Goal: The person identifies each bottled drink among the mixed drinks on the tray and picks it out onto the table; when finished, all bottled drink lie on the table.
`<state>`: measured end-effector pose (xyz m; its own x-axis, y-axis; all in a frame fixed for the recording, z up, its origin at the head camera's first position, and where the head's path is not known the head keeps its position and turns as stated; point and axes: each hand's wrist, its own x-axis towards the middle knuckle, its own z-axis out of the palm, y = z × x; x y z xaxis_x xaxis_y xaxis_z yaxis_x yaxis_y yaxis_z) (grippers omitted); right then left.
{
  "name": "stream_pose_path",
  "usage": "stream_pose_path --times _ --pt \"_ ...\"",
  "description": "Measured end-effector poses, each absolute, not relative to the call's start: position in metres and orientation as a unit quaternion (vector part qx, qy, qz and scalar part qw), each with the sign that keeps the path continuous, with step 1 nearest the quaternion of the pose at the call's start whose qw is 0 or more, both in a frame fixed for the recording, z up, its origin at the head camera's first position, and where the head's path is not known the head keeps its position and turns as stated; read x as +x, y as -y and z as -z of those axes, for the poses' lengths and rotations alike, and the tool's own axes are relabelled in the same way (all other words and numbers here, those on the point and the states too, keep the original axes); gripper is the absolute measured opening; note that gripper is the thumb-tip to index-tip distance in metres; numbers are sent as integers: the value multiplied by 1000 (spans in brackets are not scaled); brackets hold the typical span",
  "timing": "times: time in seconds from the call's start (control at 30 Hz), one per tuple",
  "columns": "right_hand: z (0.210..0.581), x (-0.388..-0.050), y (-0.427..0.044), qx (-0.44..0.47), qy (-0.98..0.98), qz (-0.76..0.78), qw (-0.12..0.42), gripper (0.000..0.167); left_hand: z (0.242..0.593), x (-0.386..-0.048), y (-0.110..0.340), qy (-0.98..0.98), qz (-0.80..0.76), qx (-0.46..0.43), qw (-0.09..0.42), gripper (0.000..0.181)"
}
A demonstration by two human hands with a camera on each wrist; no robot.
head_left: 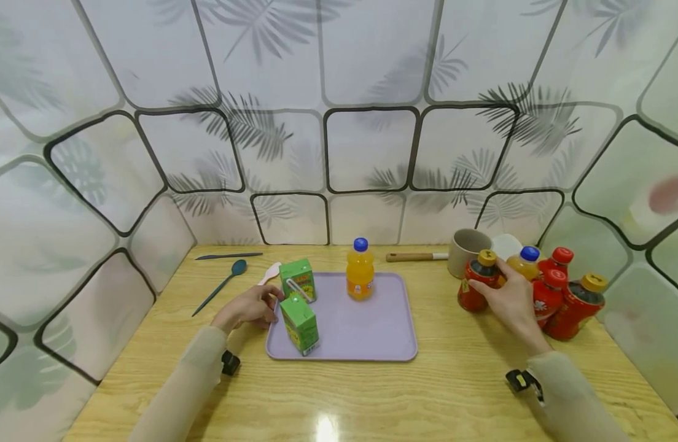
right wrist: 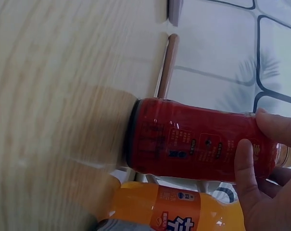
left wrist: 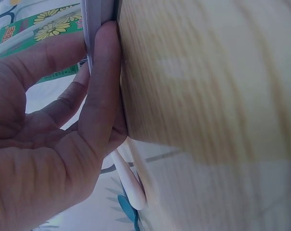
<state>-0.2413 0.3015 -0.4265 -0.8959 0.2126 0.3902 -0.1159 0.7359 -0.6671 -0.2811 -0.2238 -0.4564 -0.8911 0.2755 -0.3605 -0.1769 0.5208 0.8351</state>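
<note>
My left hand (head_left: 252, 306) pinches the left rim of a lilac tray (head_left: 361, 331); in the left wrist view, fingers (left wrist: 104, 91) lie against both sides of that rim. Two green juice boxes (head_left: 300, 325) stand at the tray's left side, and an orange juice bottle (head_left: 360, 273) with a blue cap is upright near its back edge. Over at the right, my right hand (head_left: 510, 298) grips a red drink bottle (right wrist: 198, 139) with a gold cap around its upper part. That bottle is upright, its base at the tabletop.
Beside the right hand cluster another orange bottle (head_left: 524, 263), red-capped bottles (head_left: 549, 298) and a larger gold-capped bottle (head_left: 576, 307). Behind are a grey mug (head_left: 466, 252), a wooden-handled utensil (head_left: 416, 257) and a white dish (head_left: 506, 245). A teal spoon (head_left: 220, 287), dark knife (head_left: 228, 255) and pinkish utensil (head_left: 271, 272) lie left.
</note>
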Motion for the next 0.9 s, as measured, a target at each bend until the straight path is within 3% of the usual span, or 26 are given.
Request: stream_pose_path --times 0.3,0.53,0.9 --pt "424 -246 -299 -27 900 -367 232 67 456 -281 224 -841 -489 30 231 46" --pt "419 -249 -298 -20 891 -374 255 80 454 -281 224 -843 -486 28 228 46" --pt "415 -249 -298 -40 896 -355 262 79 455 -281 224 -843 -487 38 226 46"
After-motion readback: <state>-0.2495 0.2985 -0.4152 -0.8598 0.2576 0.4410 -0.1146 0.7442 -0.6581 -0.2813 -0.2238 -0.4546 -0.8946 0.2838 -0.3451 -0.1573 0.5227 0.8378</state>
